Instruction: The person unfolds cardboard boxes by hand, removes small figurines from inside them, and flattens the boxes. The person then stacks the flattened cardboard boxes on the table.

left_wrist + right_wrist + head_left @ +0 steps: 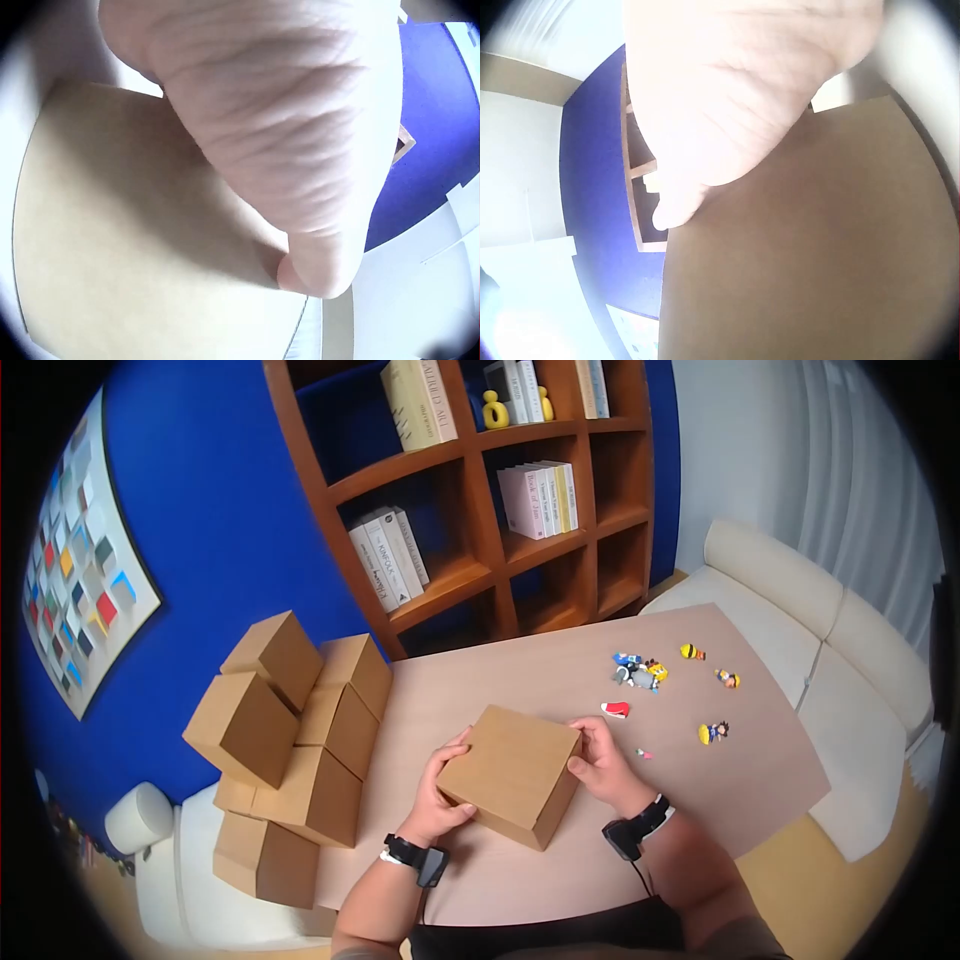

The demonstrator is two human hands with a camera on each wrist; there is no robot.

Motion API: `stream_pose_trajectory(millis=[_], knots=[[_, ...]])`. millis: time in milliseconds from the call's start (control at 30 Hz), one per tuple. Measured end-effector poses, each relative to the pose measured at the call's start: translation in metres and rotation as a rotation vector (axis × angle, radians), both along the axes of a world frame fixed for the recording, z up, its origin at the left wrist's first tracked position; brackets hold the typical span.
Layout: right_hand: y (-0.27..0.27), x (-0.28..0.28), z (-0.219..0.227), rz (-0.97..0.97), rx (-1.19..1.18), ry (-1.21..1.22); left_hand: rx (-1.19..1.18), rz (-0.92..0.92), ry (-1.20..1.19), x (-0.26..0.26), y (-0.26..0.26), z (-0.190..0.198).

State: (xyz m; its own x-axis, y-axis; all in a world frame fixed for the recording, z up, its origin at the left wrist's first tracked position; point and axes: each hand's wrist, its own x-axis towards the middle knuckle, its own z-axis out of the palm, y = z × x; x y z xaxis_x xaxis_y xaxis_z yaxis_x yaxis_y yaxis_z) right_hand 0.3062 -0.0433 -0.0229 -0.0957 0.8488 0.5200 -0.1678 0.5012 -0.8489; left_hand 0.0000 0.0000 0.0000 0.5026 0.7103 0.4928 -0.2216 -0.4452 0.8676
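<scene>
A closed brown cardboard box [512, 762] is held between both hands over the table, its flat top facing up. My left hand [436, 792] grips its left side, fingers around the far left corner and thumb near the front edge. On the opposite side, my right hand [606, 768] holds the right corner, with the thumb against the side and fingers along the far edge. Each wrist view shows a palm close against a plain box face [135, 247], and the box's underside is hidden in the head view.
Several more cardboard boxes [245, 725] are stacked at the table's left. Small toy figures [640, 672] lie on the right part of the table [460, 685], with a red and white piece [615, 710] nearer. Behind stand a wooden bookshelf [480, 565] and a white sofa [850, 745].
</scene>
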Motion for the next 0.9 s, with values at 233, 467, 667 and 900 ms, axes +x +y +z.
stream_pose_trajectory(millis=[233,467,667,900], knots=[[-0.002,-0.009,0.0,-0.005,0.098,0.062,-0.319,-0.024,-0.239,0.015,-0.018,0.007],[-0.028,-0.025,0.028,-0.147,0.121,-0.256,-0.767,0.332,-0.427,0.025,-0.023,0.01],[-0.036,-0.032,0.048,-0.168,-0.051,-0.214,-0.873,0.197,-0.438,0.016,-0.009,0.0],[-0.029,-0.008,0.046,-0.332,-0.202,-0.227,-0.889,0.029,-0.297,0.017,-0.026,0.031]])
